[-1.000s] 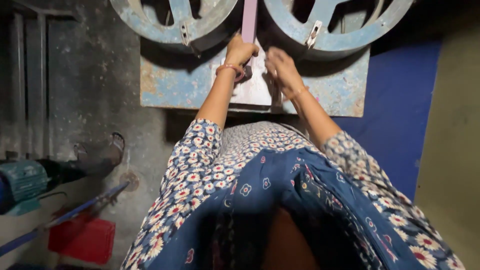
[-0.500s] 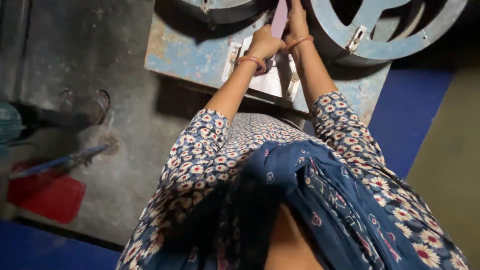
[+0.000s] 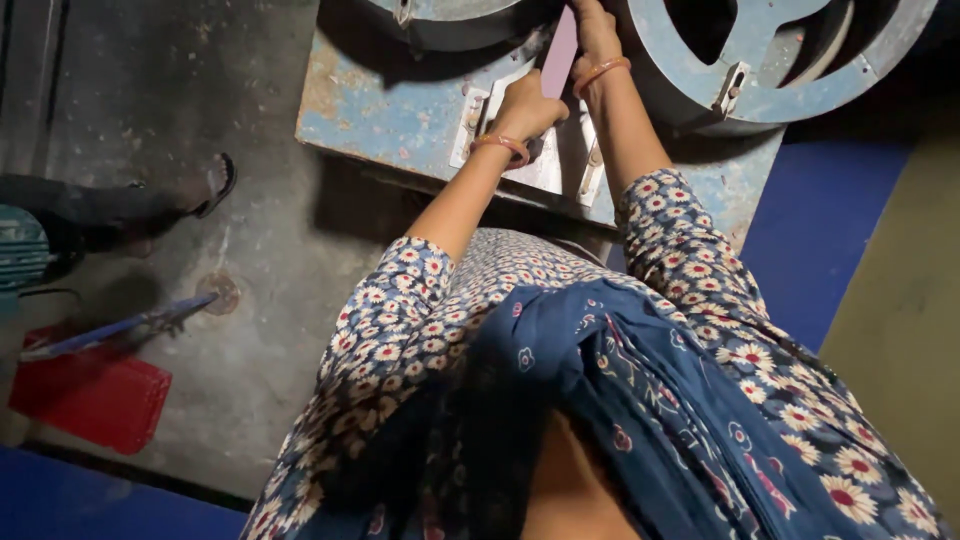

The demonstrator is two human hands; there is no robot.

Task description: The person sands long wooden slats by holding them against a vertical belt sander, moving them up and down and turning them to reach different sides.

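My left hand point(image 3: 525, 103) is closed around the lower part of a pink strip point(image 3: 559, 52) that runs up between two round blue metal reels. My right hand point(image 3: 594, 30) reaches higher along the same strip at the top edge of the view; its fingers are partly cut off, so its grip is unclear. Under both hands lies a pale metal plate point(image 3: 545, 165) bolted to a worn blue machine bed point(image 3: 400, 110). Both wrists wear orange bangles, and flower-printed sleeves cover my arms.
The right reel point(image 3: 800, 70) and the left reel point(image 3: 450, 25) stand at the top. A red crate point(image 3: 95, 398) and a blue rod point(image 3: 120, 328) lie on the concrete floor at left. Another person's sandalled foot point(image 3: 205, 185) is nearby. A blue mat point(image 3: 820, 230) lies at right.
The view has swung left and tilted, so the machine sits further right. My hands have stayed on the pink strip, the right one moving higher along it.
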